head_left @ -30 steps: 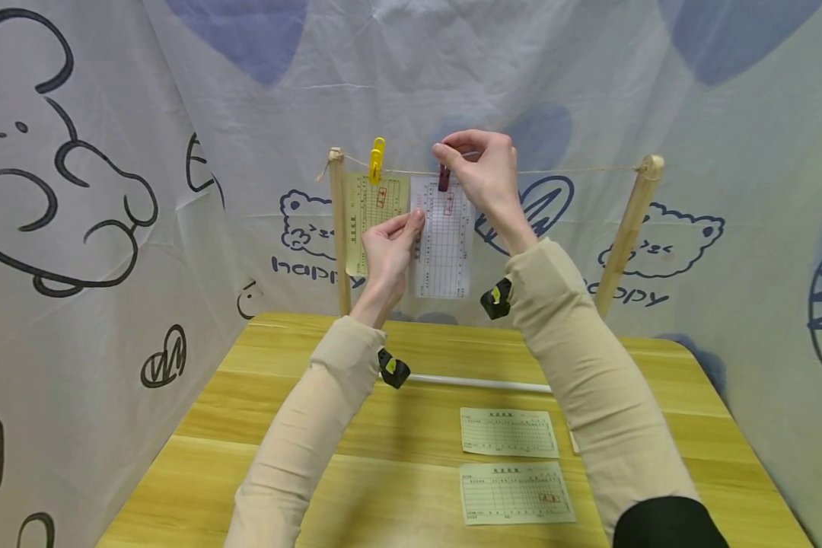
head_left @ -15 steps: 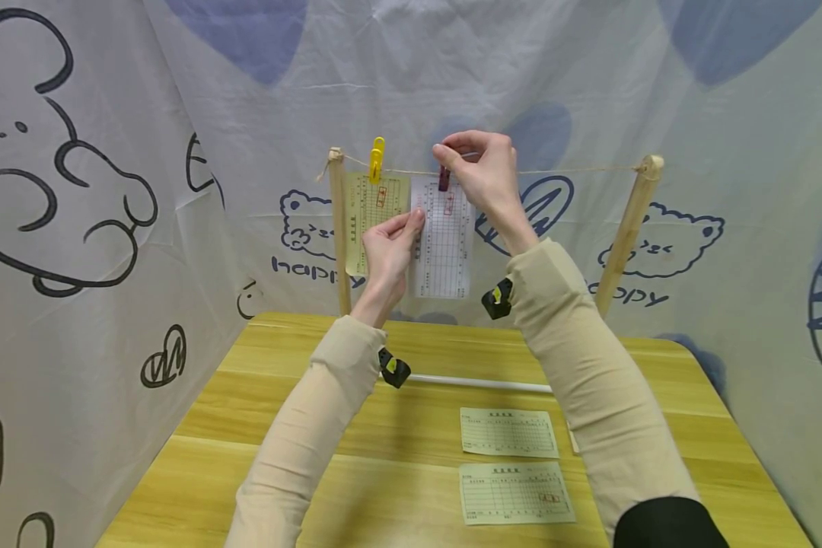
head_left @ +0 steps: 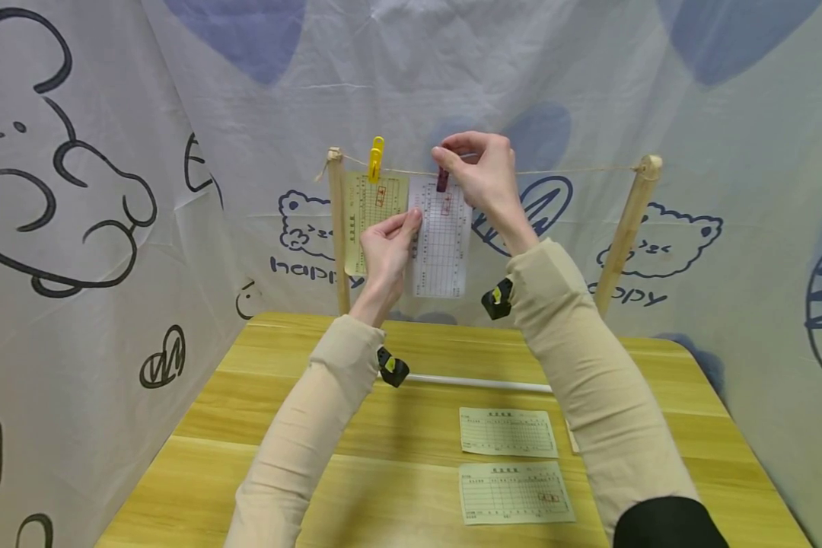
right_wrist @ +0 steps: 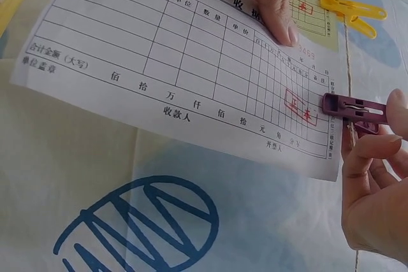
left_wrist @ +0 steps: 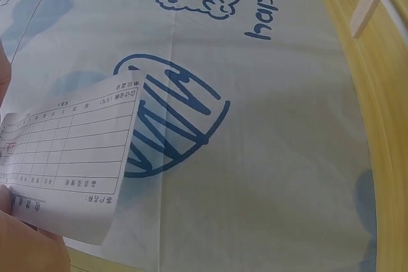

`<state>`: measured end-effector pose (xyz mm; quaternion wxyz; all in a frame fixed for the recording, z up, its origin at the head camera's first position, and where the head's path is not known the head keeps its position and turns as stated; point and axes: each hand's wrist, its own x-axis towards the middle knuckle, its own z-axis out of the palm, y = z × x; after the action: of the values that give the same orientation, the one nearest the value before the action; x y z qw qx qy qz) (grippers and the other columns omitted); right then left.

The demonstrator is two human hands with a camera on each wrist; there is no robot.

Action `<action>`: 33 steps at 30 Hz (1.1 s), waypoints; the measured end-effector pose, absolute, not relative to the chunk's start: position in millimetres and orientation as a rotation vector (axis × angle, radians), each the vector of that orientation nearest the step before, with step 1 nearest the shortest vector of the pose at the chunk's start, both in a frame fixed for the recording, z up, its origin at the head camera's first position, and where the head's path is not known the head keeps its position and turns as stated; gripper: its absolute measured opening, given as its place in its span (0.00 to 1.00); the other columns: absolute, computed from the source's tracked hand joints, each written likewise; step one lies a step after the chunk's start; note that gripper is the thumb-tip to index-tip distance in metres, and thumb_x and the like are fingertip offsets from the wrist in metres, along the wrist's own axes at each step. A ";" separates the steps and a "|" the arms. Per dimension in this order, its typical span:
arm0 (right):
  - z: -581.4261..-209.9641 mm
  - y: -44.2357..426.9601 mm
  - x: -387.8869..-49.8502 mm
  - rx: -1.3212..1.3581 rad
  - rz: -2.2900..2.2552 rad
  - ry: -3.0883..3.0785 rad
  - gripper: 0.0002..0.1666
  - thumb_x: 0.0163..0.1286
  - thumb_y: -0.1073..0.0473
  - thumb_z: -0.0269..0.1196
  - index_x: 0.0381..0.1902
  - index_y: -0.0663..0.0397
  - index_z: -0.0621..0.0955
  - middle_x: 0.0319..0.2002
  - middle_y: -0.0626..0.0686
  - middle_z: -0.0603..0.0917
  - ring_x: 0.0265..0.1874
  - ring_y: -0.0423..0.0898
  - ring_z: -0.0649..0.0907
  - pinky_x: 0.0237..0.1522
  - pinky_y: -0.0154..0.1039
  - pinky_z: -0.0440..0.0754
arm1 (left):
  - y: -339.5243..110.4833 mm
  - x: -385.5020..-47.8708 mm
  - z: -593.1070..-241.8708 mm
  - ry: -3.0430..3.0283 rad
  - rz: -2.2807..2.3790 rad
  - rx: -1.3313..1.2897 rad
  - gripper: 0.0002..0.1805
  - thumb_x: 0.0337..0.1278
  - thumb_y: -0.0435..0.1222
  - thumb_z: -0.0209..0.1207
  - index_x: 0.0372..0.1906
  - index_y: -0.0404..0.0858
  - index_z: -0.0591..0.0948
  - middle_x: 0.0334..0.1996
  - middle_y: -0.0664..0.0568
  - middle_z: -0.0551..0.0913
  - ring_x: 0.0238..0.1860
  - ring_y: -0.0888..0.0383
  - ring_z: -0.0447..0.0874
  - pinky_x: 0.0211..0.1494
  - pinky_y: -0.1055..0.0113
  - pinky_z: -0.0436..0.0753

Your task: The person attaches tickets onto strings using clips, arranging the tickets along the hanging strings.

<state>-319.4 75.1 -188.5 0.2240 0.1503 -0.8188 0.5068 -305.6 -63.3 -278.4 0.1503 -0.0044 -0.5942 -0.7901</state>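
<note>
A white printed receipt [head_left: 441,259] hangs upright just below a thin string [head_left: 568,170]. My left hand [head_left: 387,247] pinches its left edge between thumb and fingers. At the top of the receipt, my right hand [head_left: 485,171] pinches the handle end of a dark purple clothespin [right_wrist: 341,106]. In the right wrist view the clothespin's jaws lie over the receipt's top edge at the string. To the left, a yellow clothespin [head_left: 375,161] holds a yellowish receipt [head_left: 356,228] on the same string. My left hand partly covers that receipt.
Wooden posts [head_left: 619,243] carry the string at either end. Two pale green receipts [head_left: 508,432] lie on the wooden table [head_left: 246,434], left of my right forearm. A white rod [head_left: 479,382] runs low across the table. A printed cloth [head_left: 575,68] hangs behind.
</note>
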 end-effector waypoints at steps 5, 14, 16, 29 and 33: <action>-188.1 75.1 -319.5 0.418 1.392 -2.260 0.19 0.71 0.51 0.66 0.53 0.55 0.85 0.50 0.58 0.87 0.48 0.47 0.85 0.42 0.33 0.79 | -63.2 -305.7 -278.5 -1.715 -2.264 -0.009 0.16 0.64 0.38 0.65 0.51 0.32 0.85 0.49 0.38 0.88 0.35 0.66 0.88 0.48 0.70 0.88; -187.9 76.0 -319.3 0.409 1.421 -2.278 0.20 0.71 0.50 0.66 0.54 0.55 0.85 0.51 0.57 0.87 0.50 0.46 0.84 0.42 0.33 0.79 | -63.0 -305.7 -278.6 -1.708 -2.265 0.000 0.16 0.63 0.37 0.66 0.50 0.31 0.85 0.48 0.37 0.88 0.35 0.64 0.89 0.47 0.69 0.88; -188.3 76.9 -319.0 0.410 1.437 -2.282 0.22 0.70 0.49 0.66 0.56 0.54 0.84 0.53 0.57 0.87 0.51 0.46 0.84 0.37 0.31 0.78 | -63.2 -305.2 -279.2 -1.701 -2.265 -0.007 0.16 0.63 0.37 0.66 0.51 0.31 0.85 0.49 0.37 0.87 0.39 0.60 0.91 0.49 0.68 0.88; -191.3 85.8 -314.4 0.539 1.520 -2.229 0.22 0.70 0.53 0.67 0.58 0.56 0.82 0.54 0.59 0.87 0.42 0.42 0.85 0.14 0.31 0.69 | -64.8 -297.3 -284.0 -1.739 -2.042 -0.084 0.14 0.62 0.36 0.67 0.48 0.32 0.86 0.47 0.39 0.89 0.39 0.64 0.89 0.50 0.71 0.87; -191.5 84.3 -315.3 0.535 1.521 -2.216 0.19 0.71 0.55 0.66 0.56 0.56 0.83 0.51 0.59 0.87 0.32 0.39 0.83 0.13 0.31 0.69 | -65.2 -298.5 -282.7 -1.727 -2.047 -0.068 0.13 0.62 0.34 0.67 0.48 0.31 0.86 0.47 0.38 0.89 0.37 0.66 0.87 0.49 0.72 0.87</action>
<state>-315.3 84.3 -191.5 0.1990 0.1913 -0.7925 0.5439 -298.5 -65.2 -282.7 0.2291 -0.0246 -0.6276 -0.7437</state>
